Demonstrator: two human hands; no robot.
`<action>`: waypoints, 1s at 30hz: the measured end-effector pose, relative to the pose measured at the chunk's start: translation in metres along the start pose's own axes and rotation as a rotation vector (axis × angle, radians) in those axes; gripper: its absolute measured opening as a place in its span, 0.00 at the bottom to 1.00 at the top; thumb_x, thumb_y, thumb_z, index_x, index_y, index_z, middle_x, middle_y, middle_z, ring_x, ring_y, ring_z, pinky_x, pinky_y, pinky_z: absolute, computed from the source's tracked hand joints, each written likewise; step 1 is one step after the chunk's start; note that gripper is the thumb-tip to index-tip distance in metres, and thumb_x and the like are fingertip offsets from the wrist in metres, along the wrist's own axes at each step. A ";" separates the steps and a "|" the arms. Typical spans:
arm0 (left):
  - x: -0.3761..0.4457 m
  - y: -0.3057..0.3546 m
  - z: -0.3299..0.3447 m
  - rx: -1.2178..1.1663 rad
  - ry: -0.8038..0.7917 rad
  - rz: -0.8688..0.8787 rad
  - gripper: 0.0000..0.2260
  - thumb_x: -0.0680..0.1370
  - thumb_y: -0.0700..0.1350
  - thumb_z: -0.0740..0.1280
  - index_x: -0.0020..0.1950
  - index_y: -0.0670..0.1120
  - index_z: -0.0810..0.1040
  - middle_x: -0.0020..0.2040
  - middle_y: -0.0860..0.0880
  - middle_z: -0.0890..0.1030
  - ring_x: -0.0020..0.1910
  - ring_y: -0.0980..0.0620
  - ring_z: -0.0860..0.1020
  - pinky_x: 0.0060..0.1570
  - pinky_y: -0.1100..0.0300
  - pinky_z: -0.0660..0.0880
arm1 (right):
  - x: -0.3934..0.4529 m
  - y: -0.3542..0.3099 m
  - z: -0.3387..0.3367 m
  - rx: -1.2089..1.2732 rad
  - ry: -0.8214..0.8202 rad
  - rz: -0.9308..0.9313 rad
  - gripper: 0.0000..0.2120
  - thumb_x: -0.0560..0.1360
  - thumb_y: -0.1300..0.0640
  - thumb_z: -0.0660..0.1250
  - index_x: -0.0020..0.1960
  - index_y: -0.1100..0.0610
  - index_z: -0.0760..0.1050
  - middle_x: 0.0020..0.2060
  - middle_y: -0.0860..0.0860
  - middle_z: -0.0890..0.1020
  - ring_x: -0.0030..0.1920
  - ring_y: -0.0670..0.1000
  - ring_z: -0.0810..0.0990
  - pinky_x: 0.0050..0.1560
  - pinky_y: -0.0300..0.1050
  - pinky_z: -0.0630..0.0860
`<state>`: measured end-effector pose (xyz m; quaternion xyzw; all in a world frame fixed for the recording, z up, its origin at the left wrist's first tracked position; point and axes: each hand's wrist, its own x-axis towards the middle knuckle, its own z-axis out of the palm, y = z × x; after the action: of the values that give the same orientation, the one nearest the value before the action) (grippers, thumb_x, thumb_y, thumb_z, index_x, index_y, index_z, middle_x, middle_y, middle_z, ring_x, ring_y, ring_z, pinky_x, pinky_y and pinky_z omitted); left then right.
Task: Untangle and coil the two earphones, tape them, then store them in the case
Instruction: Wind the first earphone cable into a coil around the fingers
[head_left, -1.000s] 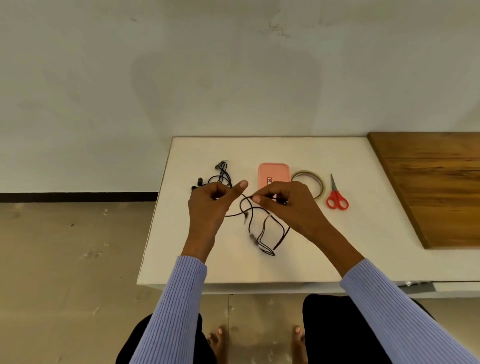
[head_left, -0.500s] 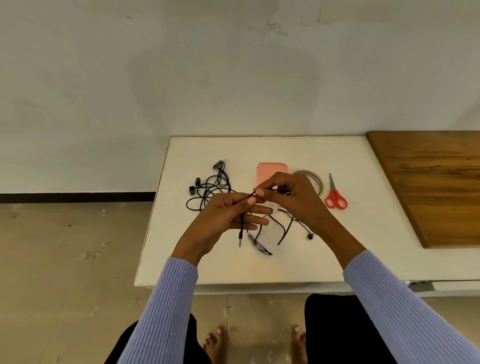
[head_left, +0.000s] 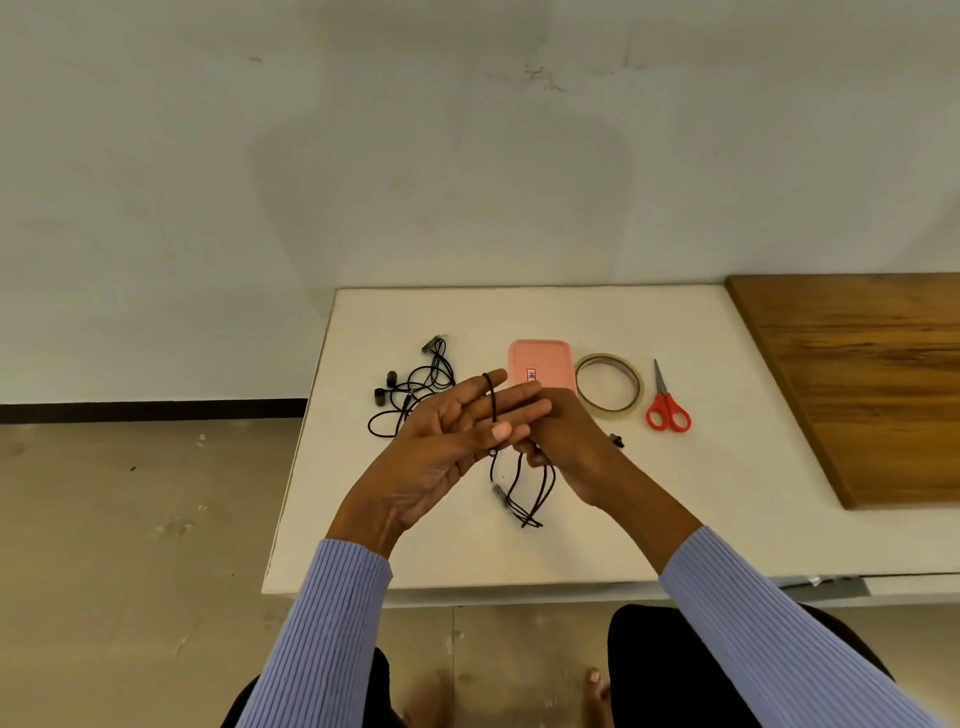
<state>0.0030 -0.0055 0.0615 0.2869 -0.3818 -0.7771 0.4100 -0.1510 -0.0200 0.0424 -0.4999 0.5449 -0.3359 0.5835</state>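
Head view: my left hand (head_left: 447, 441) is flat, fingers straight, as a former for the earphone cable (head_left: 492, 405) above the desk (head_left: 363, 519), my right hand (head_left: 566, 441) pinching it; I'd keep wraps snug and even.

Two earphones are counted: one (head_left: 415, 392) is laid in a loose tangle on the desk (head_left: 457, 551), the other (head_left: 519, 488) is draped over the fingers of the left hand (head_left: 457, 431). Two hands are seen, the right hand (head_left: 566, 431) included. One pink case (head_left: 540, 361), one tape roll (head_left: 609, 384), one pair of scissors (head_left: 667, 402) and one wooden board (head_left: 872, 384) are counted.
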 end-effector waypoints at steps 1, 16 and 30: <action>0.001 0.000 -0.001 -0.006 0.027 0.000 0.27 0.73 0.29 0.62 0.71 0.38 0.62 0.64 0.40 0.77 0.61 0.43 0.77 0.56 0.60 0.76 | -0.001 0.000 0.002 -0.012 -0.028 0.006 0.11 0.76 0.67 0.57 0.38 0.59 0.74 0.26 0.47 0.72 0.27 0.45 0.65 0.27 0.35 0.62; 0.009 -0.007 -0.020 0.461 0.322 -0.091 0.31 0.78 0.34 0.62 0.76 0.46 0.52 0.64 0.43 0.75 0.62 0.48 0.76 0.53 0.62 0.78 | 0.000 0.006 -0.003 -0.877 -0.118 -0.423 0.07 0.72 0.48 0.70 0.48 0.47 0.83 0.36 0.41 0.81 0.35 0.41 0.74 0.36 0.40 0.69; 0.000 -0.005 -0.017 0.482 -0.054 -0.414 0.29 0.76 0.32 0.64 0.74 0.47 0.61 0.61 0.37 0.75 0.56 0.45 0.80 0.53 0.53 0.79 | 0.006 0.001 -0.033 -0.510 -0.126 -0.488 0.05 0.66 0.60 0.75 0.41 0.54 0.83 0.36 0.43 0.78 0.37 0.42 0.75 0.36 0.32 0.69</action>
<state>0.0137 -0.0092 0.0480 0.4265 -0.4991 -0.7386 0.1531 -0.1823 -0.0328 0.0430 -0.7645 0.4389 -0.2870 0.3748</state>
